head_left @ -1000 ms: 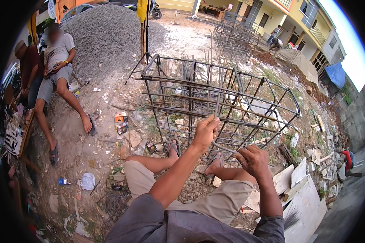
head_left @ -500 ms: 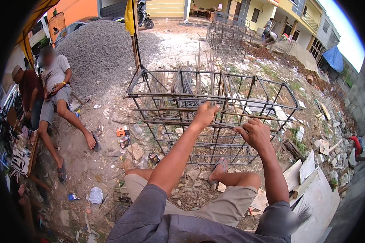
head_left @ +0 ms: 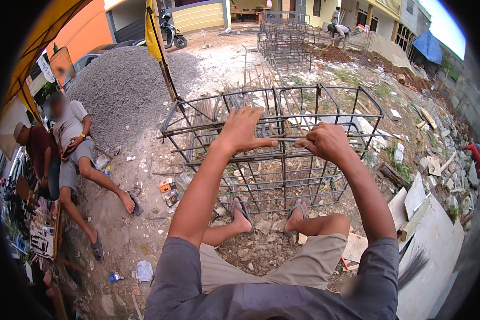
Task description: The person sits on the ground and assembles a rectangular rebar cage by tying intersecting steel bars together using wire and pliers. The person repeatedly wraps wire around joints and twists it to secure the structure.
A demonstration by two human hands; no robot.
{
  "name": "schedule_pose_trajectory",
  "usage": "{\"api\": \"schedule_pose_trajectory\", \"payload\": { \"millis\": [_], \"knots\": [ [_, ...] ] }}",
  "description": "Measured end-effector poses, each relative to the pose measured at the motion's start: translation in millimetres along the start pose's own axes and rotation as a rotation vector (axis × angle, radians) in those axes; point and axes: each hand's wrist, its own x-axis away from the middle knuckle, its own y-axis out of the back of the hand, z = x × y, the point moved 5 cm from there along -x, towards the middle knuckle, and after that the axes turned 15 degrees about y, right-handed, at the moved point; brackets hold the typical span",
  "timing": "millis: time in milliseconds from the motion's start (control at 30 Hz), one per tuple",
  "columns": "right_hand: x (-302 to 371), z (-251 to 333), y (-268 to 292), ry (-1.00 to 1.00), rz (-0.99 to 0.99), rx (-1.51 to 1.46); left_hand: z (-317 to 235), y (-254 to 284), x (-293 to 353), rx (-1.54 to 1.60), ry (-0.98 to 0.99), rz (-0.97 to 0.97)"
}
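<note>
A cage of dark steel rebar (head_left: 284,181) stands in front of my knees, made of long bars tied to rectangular stirrups. My left hand (head_left: 242,130) lies over its upper bars with the fingers stretched out and the thumb pointing right. Close by on the right, my right hand (head_left: 328,141) is closed, its fingers curled round a thin brownish steel bar (head_left: 287,139) that runs across the cage between both hands. Its fingertips and the tie points beneath the hands are partly hidden.
Beyond the cage lie loose steel bars (head_left: 202,114), with more cages (head_left: 285,40) farther back. A gravel heap (head_left: 128,80) rises at the far left, near two seated people. White boards (head_left: 429,261) and rubble lie right. A post with yellow cloth (head_left: 153,32) stands beside the cage.
My left hand has released its closed grip on the cage and spread its fingers. My right hand stays closed at the bar, a little farther left. My left foot has come into view.
</note>
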Motion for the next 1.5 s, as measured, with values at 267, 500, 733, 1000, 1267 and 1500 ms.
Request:
{"api": "schedule_pose_trajectory", "payload": {
  "millis": [267,500,733,1000,1267,1500],
  "knots": [
    [-5,-25,-26,-0.181,-0.057,0.078,1,-15,-21,0.13,0.16,0.048],
    [3,-14,-25,-0.161,-0.332,0.259,-11,-10,-12,-0.022,0.089,-0.04],
    [7,-5,-13,-0.256,-0.534,0.232,-7,-20,-18,-0.004,-0.109,-0.09],
    [-8,-13,-15,-0.229,-0.22,0.184,-4,-24,-12,0.048,-0.097,-0.241],
    [-19,-25,-6,-0.234,-0.068,0.084,-3,-27,-12,0.029,-0.032,-0.24],
    [-23,-31,-8,-0.228,0.068,0.032,-3,-23,-5,0.049,-0.035,-0.296]
  ]
}}
